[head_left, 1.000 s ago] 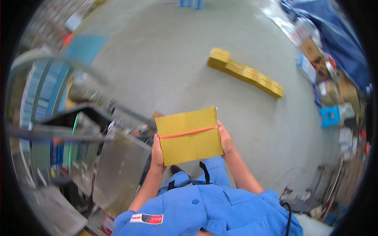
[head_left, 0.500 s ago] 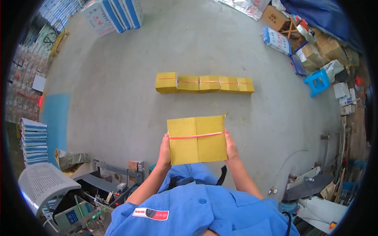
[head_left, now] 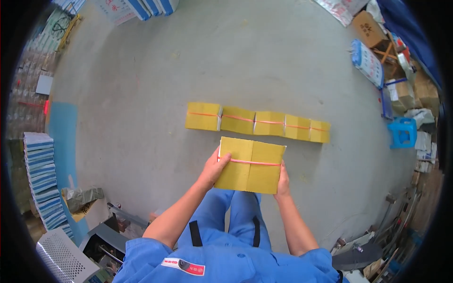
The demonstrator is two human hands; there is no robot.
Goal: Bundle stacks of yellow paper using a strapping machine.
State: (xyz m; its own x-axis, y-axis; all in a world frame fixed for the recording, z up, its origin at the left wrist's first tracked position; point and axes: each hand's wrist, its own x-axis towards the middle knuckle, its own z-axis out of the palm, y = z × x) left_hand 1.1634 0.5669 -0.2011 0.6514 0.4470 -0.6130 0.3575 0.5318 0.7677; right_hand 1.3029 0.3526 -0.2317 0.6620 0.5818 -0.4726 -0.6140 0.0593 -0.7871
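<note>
Between my two hands is a yellow paper-covered bundle (head_left: pixel 250 175) with a red strap round its middle. My left hand (head_left: pixel 215 167) grips its left side, the thumb lying over the top face near the strap. On the opposite side my right hand (head_left: pixel 282 181) presses against the edge, most of its fingers hidden behind the bundle. Just beyond, a row of several similar yellow strapped bundles (head_left: pixel 269 123) stands on the floor, side by side, running left to right. The held bundle is nearer to me than the row and appears apart from it.
On the left is a tall stack of blue-and-white packs (head_left: pixel 45 177). A machine with a perforated grey cover (head_left: pixel 66 257) stands at lower left. To the right are a blue plastic stool (head_left: pixel 402 133) and cardboard boxes (head_left: pixel 369 29). More blue-and-white packs (head_left: pixel 141 7) stand at the far left.
The held bundle has shifted right and turned slightly, and my left thumb now lies on its top. The row looks nearer and larger as my view has moved.
</note>
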